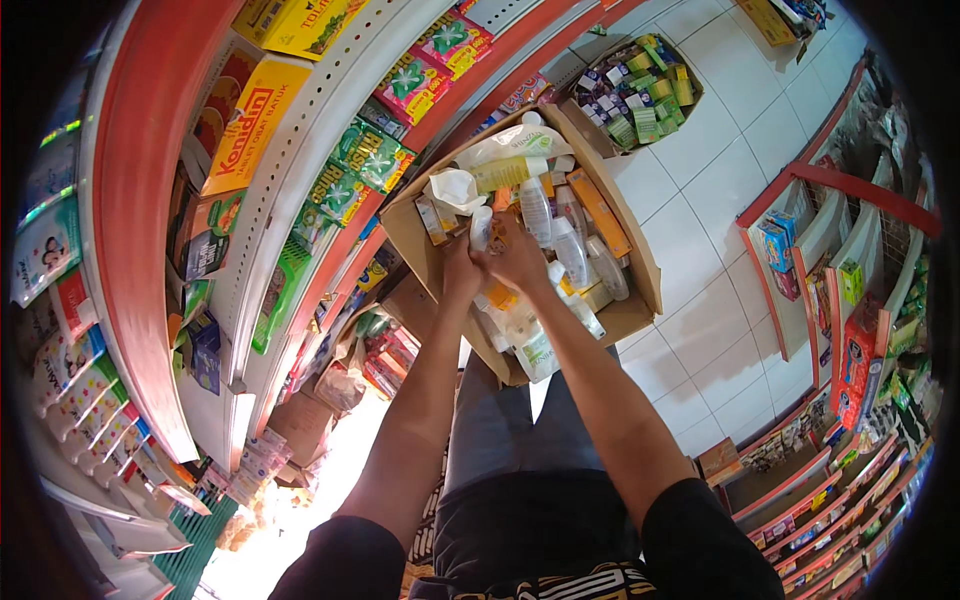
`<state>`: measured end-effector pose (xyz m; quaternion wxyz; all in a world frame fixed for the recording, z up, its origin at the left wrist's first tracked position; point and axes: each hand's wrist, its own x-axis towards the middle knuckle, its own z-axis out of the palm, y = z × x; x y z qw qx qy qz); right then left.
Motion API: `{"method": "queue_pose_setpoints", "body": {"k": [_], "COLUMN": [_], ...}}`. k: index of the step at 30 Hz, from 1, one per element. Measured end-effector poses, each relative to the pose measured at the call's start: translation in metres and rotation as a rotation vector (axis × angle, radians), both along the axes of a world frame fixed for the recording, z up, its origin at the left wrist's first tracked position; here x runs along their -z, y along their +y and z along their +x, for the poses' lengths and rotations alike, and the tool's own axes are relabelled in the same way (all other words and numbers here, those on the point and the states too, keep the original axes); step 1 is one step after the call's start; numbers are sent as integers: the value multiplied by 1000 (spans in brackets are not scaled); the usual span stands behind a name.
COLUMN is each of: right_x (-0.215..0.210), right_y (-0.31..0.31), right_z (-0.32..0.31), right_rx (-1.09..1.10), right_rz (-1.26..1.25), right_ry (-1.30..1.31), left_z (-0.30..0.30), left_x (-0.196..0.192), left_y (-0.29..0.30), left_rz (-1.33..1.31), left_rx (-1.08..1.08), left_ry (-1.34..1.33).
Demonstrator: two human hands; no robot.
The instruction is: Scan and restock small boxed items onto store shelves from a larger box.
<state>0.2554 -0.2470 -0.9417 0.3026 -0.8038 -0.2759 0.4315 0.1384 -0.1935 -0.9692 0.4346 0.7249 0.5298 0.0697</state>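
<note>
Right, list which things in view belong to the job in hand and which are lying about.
Job, judging by left hand and right hand:
open brown cardboard box
slim clear plastic bottles inside

Lying about:
small purple and green cardboard cartons
shelved orange-yellow carton

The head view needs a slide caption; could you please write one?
Left hand and right hand reach into an open cardboard box of bottles beside stocked shelves.

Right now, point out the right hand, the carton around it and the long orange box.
Right hand [516, 258]: head view, back of the hand.
Carton [408, 234]: head view, left side.
Long orange box [599, 213]: head view, middle.
</note>
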Motion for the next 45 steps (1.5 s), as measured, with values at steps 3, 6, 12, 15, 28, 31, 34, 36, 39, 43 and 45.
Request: {"method": "queue_pose_setpoints", "body": {"k": [3, 6, 12, 15, 28, 31, 34, 36, 39, 43, 45], "right_x": [5, 20, 7, -13, 14, 31, 19, 20, 35, 9, -5], "right_y": [12, -23, -119, -146, -71, -32, -9, -13, -60, -103, -111], "right_z": [-13, -9, -4, 9, 72, 74, 60, 58, 67, 62, 60], "right_rx": [254, 360, 301, 231, 9, -25, -106, -123, -134, -352, -343], "right_rz": [-101, 98, 165, 49, 193, -69, -189, -128, -13, -150, -147], "right_ry": [-78, -30, -64, 7, -167, -302, -350, -355, -409, -267, -226], "left_z": [-10, -28, 1, 16, 7, 10, -11, -23, -11, -32, -36], "left_x": [21, 28, 14, 14, 0, -11, -13, -8, -16, -28, -32], "left_y": [8, 23, 27, 25, -7, -12, -14, -18, -33, -33, -31], "left_rz": [-270, -400, -131, -313, -76, 37, -110, -100, -142, -86, 12], "left_rx": [42, 275, 93, 100, -72, -38, -49, -167, -217, -248, -211], "left_ry": [-144, -98, 216, 357, 111, 9, 156, 8, 57, 49, 173]}}
